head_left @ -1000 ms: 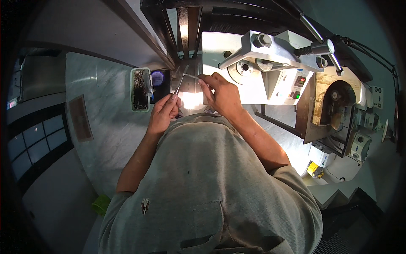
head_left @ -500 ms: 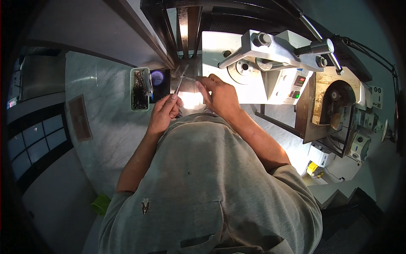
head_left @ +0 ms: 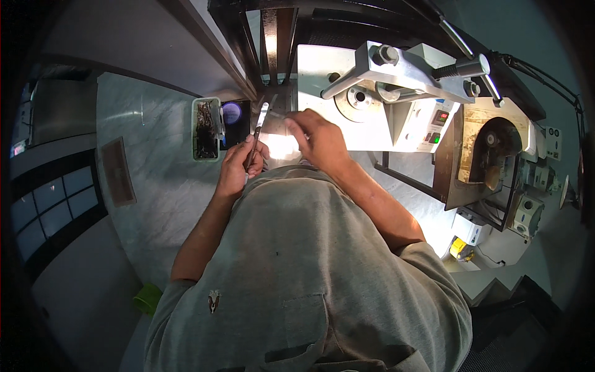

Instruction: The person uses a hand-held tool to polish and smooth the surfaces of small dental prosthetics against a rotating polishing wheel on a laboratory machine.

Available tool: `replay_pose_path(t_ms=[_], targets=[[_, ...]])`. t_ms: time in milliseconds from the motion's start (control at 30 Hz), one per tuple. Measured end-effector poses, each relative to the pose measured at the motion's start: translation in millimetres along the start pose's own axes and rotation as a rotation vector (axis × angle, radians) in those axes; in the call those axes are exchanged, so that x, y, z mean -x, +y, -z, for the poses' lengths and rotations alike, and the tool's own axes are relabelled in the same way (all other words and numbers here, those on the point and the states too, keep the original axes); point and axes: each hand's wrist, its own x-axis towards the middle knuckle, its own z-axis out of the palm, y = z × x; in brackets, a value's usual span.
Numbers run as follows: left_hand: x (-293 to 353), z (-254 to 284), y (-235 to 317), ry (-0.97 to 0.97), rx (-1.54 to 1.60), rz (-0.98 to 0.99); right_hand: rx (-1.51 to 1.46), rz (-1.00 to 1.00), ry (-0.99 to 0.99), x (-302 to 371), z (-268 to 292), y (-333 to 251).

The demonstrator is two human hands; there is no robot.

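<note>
My left hand is closed round the dark handle of a slim metal spatula. Its shiny flat blade points away from me and catches the light. To the right, my right hand has its fingers bent, with thumb and forefinger close together near the blade. A faint pale sliver shows by its fingertips; what they hold, if anything, I cannot make out. Beneath both hands lies a brightly lit metal surface.
Left of my hands stand a pale tray of dark scraps and a purple round lid. A white machine with a metal clamp arm and lit displays is at right. Beyond it is an open-fronted box.
The spatula has turned in my left hand, so its broad blade face and dark handle now show. My right hand has barely moved.
</note>
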Motion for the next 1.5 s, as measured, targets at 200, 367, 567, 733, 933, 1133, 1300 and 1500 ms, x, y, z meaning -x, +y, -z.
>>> replay_pose_path(t_ms=[200,367,567,733,933,1133,1300,1500], targets=[[-1.6,4.0,-7.3,0.024,0.047,-0.004,0.255,-0.171,-0.008,-5.2,-0.7,12.4],[-7.1,-2.0,-12.6,0.241,0.010,-0.025,-0.172,-0.403,-0.102,-7.6,4.4,16.4],[-8.5,-18.9,1.1,0.165,-0.042,-0.018,-1.111,-0.496,-0.335,0.6,-27.1,-4.7],[-10.9,-23.6,5.1,0.006,0.022,-0.011,-1.106,-0.494,-0.529,-1.7,-23.6,-15.9],[-19.0,-12.9,-20.1,-0.009,0.395,0.035,-1.107,-0.530,-0.500,-0.3,9.8,-18.7],[-32.7,-13.5,-14.2,-0.120,0.579,0.021,-0.240,0.025,-0.304,15.2,15.1,-3.9],[-41.6,-31.9,-1.0,-0.222,0.717,0.117,-0.161,0.170,-0.256,21.4,-3.4,9.1],[-44.1,-42.7,0.8,-0.354,0.732,0.193,-0.726,-0.191,0.000,40.1,16.0,24.0]])
